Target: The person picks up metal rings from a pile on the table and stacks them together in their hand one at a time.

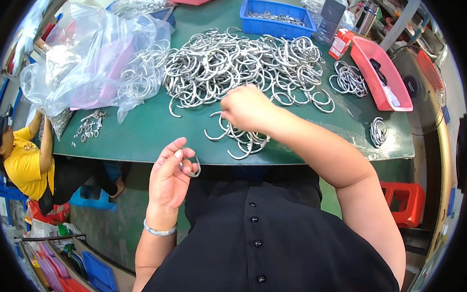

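Note:
My left hand is raised just off the table's front edge, thumb and fingers pinching a small curved metal ring. Across the table, my right hand is closed, its fingertips turned down and hidden, so what they hold does not show. Under and beside it lies a small cluster of open C-shaped metal rings. Beyond that hand spreads a big heap of similar silver rings.
Clear plastic bags lie at the left, near small metal parts. A blue bin stands behind the heap; a pink basket and a fan are at right. A person in yellow sits at left.

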Available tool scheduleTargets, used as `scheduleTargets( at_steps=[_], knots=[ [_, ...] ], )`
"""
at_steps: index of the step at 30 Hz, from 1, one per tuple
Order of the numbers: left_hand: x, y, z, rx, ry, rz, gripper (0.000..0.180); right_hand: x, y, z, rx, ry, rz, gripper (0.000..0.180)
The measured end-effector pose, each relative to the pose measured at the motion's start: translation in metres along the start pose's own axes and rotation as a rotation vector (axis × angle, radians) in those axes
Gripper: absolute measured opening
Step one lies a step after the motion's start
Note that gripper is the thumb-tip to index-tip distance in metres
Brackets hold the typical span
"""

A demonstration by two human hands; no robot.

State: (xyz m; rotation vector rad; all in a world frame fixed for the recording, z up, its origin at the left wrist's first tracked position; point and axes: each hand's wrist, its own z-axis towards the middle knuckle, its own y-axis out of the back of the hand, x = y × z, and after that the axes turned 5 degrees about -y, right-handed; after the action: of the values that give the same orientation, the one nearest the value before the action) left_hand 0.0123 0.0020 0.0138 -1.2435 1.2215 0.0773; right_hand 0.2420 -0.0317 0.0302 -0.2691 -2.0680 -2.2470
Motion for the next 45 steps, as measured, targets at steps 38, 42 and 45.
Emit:
scheduleTargets(
  at_steps=[38, 42, 45],
  knots=[
    [0.013, -0.012, 0.003, 0.044, 0.014, 0.029, 0.019, 0.011, 0.025, -0.016, 0.167, -0.155, 0.923, 0.017],
    [0.016, -0.013, 0.001, 0.045, 0.012, 0.032, 0.019, 0.01, 0.024, -0.021, 0.191, -0.17, 0.924, 0.018],
    [0.013, -0.013, 0.004, 0.052, -0.005, 0.04, 0.019, 0.006, 0.024, -0.02, 0.157, -0.136, 0.887, 0.019]
  ],
)
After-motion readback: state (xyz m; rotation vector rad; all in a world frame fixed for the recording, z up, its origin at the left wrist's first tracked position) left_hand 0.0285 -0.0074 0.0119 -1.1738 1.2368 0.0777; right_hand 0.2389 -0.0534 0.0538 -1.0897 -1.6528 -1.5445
